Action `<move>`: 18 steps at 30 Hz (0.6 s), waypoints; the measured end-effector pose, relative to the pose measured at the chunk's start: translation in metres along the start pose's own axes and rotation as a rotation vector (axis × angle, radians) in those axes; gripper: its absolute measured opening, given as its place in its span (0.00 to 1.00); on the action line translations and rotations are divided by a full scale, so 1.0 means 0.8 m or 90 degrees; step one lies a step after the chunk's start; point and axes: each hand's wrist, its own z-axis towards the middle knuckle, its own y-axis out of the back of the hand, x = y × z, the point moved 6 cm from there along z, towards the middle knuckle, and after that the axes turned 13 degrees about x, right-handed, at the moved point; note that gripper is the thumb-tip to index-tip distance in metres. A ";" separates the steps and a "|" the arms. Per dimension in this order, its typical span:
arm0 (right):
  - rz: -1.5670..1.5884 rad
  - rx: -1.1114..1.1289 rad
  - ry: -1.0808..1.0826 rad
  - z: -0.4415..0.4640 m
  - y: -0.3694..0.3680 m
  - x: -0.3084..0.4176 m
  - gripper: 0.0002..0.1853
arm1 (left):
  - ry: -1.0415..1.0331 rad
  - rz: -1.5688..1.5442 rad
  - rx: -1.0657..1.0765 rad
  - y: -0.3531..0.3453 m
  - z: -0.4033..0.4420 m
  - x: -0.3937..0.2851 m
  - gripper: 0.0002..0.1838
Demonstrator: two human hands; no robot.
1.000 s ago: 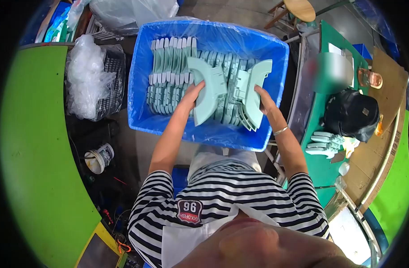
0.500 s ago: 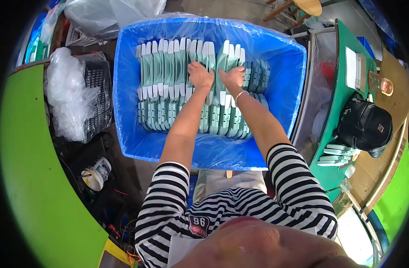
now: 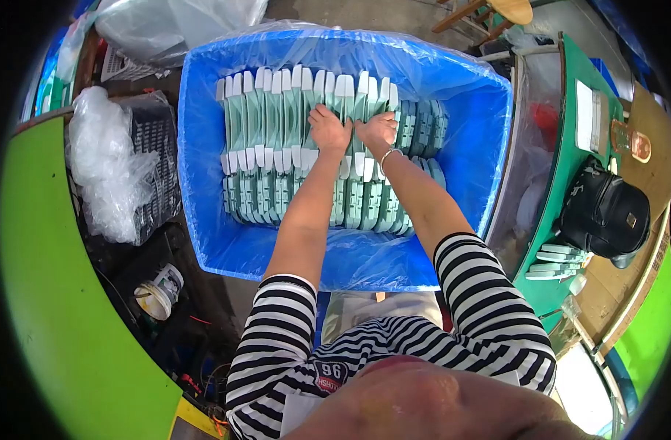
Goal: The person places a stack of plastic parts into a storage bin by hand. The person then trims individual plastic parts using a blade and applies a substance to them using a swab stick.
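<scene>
A blue bin [image 3: 335,257] lined with clear plastic holds a row of pale green plastic parts [image 3: 240,121] with white ends, packed upright side by side. More green parts [image 3: 258,194] lie in layers beneath and nearer to me. My left hand [image 3: 329,130] presses on the middle of the row, its fingers curled over the parts' edges. Just to its right, my right hand [image 3: 377,132], with a bracelet at the wrist, grips parts near the row's right end. What lies under both palms is hidden.
Left of the bin stands a black crate [image 3: 153,161] with clear plastic wrap. A white bucket [image 3: 156,297] is below it. At right, a green table [image 3: 551,293] bears a black bag [image 3: 605,213], papers and several green parts [image 3: 555,262]. A wooden stool [image 3: 507,11] stands behind.
The two curved parts held apart a second ago now stand in the row. My hands have come closer together over it, and the view has shifted slightly.
</scene>
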 end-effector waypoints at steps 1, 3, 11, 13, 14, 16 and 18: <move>-0.003 0.015 0.002 0.001 0.000 -0.002 0.46 | -0.002 -0.001 0.002 -0.003 0.002 0.000 0.45; 0.010 0.016 0.024 -0.002 0.000 -0.001 0.46 | -0.012 0.012 -0.005 -0.008 0.004 0.000 0.44; 0.138 0.059 0.023 -0.004 -0.012 0.001 0.41 | -0.078 0.010 -0.095 -0.017 -0.009 0.002 0.49; 0.164 0.124 0.016 0.001 -0.011 -0.005 0.46 | -0.180 0.057 -0.190 -0.003 -0.021 -0.010 0.48; 0.191 0.155 0.001 0.004 -0.009 -0.007 0.49 | -0.233 0.079 -0.241 0.004 -0.026 -0.021 0.47; 0.243 0.214 -0.023 0.013 -0.007 -0.008 0.53 | -0.291 0.044 -0.139 -0.004 -0.043 -0.041 0.48; 0.296 0.277 0.011 0.009 0.004 -0.017 0.56 | -0.292 0.053 -0.028 -0.032 -0.061 -0.061 0.49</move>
